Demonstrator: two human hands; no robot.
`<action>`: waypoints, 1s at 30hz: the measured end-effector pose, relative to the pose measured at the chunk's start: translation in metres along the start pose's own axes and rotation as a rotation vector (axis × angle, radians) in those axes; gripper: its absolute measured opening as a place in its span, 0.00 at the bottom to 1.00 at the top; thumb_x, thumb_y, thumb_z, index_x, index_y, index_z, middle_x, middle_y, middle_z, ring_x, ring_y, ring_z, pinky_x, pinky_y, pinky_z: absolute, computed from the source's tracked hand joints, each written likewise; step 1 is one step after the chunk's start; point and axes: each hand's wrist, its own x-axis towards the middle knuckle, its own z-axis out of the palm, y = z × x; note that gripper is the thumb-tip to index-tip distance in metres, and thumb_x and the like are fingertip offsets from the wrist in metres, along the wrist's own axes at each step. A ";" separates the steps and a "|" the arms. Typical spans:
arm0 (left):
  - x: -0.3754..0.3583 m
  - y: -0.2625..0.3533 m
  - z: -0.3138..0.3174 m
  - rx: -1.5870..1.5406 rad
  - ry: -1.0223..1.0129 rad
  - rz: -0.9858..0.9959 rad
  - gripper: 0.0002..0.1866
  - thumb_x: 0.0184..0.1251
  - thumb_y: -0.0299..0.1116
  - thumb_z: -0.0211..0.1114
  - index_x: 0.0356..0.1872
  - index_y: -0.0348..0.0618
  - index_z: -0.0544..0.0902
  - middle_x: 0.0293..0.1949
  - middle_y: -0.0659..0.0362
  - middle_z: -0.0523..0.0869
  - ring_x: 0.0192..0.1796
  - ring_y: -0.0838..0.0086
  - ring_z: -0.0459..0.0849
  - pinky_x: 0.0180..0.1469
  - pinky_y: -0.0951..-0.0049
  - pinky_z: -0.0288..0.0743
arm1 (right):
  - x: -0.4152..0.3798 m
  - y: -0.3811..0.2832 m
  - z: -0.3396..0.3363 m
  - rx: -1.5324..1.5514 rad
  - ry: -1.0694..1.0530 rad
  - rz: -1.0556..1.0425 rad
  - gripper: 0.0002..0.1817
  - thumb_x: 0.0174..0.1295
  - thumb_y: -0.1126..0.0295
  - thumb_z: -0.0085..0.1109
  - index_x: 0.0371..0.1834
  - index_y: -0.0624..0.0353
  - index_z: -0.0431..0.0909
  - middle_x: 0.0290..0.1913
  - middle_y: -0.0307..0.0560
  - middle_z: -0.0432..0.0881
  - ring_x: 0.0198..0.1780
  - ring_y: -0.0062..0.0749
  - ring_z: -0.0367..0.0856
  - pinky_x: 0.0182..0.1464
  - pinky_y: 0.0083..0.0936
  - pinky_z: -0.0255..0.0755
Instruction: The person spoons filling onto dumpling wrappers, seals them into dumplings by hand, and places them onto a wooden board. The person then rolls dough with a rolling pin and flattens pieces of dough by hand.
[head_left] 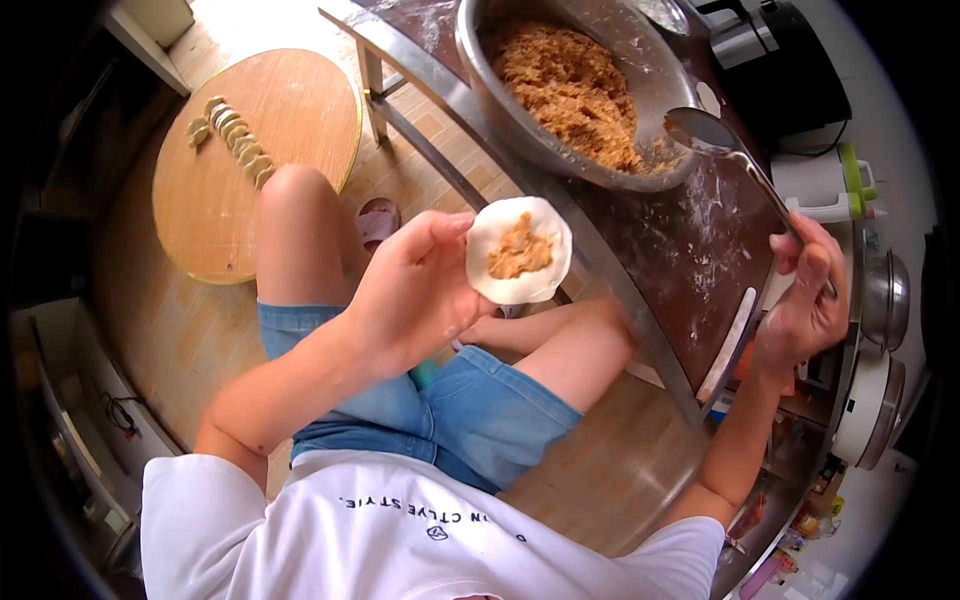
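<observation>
My left hand [425, 285] holds a round white dumpling wrapper [483, 240], thumb at its upper edge and the other fingers beneath. A patch of orange-brown filling [522, 250] lies in the middle of the wrapper, which is flat and unfolded. In my right hand [808, 295] is the handle of a metal spoon [765, 185], its bowl pointing left beside the rim of a large steel bowl [570, 172]. Inside that bowl is a big heap of minced filling [565, 90].
The steel bowl stands on a dark, flour-dusted table [690, 250] with a metal edge. A round board [200, 240] at the left carries a row of folded dumplings [240, 140]. A black appliance [790, 70] and a white-and-green appliance [820, 180] stand at the right.
</observation>
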 end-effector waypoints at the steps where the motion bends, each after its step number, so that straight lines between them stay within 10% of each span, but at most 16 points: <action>1: 0.001 0.001 0.000 -0.005 0.030 -0.012 0.23 0.68 0.36 0.41 0.56 0.28 0.67 0.57 0.48 0.73 0.59 0.61 0.74 0.61 0.64 0.66 | 0.009 0.012 0.002 0.023 -0.039 -0.011 0.15 0.65 0.64 0.52 0.38 0.67 0.80 0.33 0.43 0.81 0.29 0.18 0.73 0.30 0.11 0.63; 16: 0.037 0.004 -0.048 -0.003 0.177 -0.175 0.26 0.67 0.40 0.47 0.62 0.32 0.63 0.60 0.50 0.71 0.62 0.63 0.71 0.65 0.64 0.62 | 0.060 0.060 0.033 0.004 -0.688 -0.376 0.15 0.57 0.60 0.58 0.26 0.64 0.80 0.21 0.42 0.79 0.18 0.28 0.70 0.21 0.21 0.60; 30: 0.043 0.008 -0.046 0.034 0.173 -0.178 0.28 0.65 0.41 0.49 0.62 0.31 0.62 0.60 0.49 0.71 0.62 0.64 0.71 0.65 0.66 0.61 | 0.062 0.063 0.037 0.075 -0.763 -0.287 0.23 0.64 0.51 0.48 0.28 0.61 0.79 0.21 0.40 0.73 0.20 0.25 0.65 0.22 0.20 0.58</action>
